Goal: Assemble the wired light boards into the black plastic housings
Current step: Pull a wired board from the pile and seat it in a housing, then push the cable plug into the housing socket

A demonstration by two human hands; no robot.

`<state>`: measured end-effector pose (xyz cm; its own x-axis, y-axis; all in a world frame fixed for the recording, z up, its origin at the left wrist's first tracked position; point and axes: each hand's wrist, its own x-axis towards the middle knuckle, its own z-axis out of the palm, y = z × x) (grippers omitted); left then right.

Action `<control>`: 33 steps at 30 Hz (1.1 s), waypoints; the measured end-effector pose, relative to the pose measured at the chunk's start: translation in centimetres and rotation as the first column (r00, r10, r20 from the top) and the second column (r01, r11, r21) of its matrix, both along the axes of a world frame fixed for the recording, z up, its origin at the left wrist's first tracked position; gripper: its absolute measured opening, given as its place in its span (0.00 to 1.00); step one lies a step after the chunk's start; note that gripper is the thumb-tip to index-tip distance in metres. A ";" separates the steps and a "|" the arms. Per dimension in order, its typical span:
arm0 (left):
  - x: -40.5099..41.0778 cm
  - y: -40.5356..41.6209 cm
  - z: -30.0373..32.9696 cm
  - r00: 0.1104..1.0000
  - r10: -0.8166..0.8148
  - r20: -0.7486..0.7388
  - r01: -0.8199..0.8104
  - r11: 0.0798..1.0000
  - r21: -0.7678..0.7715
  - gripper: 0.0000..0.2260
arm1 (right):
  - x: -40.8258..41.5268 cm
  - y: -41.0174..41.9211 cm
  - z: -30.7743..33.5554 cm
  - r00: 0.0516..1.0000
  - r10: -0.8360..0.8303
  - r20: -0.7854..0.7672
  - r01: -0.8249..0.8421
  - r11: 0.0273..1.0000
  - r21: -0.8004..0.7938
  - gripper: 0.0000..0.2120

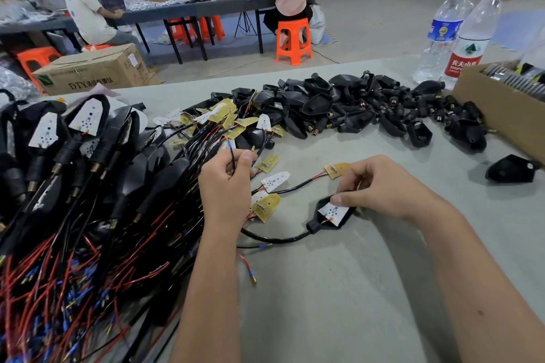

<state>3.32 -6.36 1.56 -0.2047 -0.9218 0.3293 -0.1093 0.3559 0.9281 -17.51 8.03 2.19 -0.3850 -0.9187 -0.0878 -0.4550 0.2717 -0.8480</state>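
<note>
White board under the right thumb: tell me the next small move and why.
Probably press the white board flat into the black housing with the right hand. It sits inside the shell, but its near end by the red wire looks slightly raised. The left hand is pinching a thin black wire, perhaps ready to take up slack.

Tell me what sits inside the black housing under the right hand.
The black housing holds a white light board with red wire at its neck. The right hand covers the board's far edge.

Grey table [339, 289]; housings [368, 106], wired boards [274, 181], bottles [469, 38], box [501, 109].
</note>
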 end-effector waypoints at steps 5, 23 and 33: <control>0.0 0.0 -0.2 1.000 -0.016 0.000 0.016 1.000 0.019 0.10 | -0.9 -0.2 1.6 0.973 -0.134 -0.190 0.145 0.989 0.043 0.20; -1.2 0.3 -0.1 0.993 -0.114 -0.023 0.115 0.991 0.075 0.12 | -2.3 -13.9 -1.3 0.716 -0.162 -0.679 0.212 0.977 -0.010 0.16; -1.2 0.3 -0.4 0.984 -0.180 -0.004 0.180 0.980 0.080 0.10 | -1.2 -9.6 1.9 0.926 -0.368 -0.082 0.349 0.919 -0.184 0.05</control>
<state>2.15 -6.04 1.18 -0.3707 -0.8930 0.2552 -0.0533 0.2948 0.9541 -18.75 -1.60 4.08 -0.6901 -0.7147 0.1140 -0.4473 0.2973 -0.8435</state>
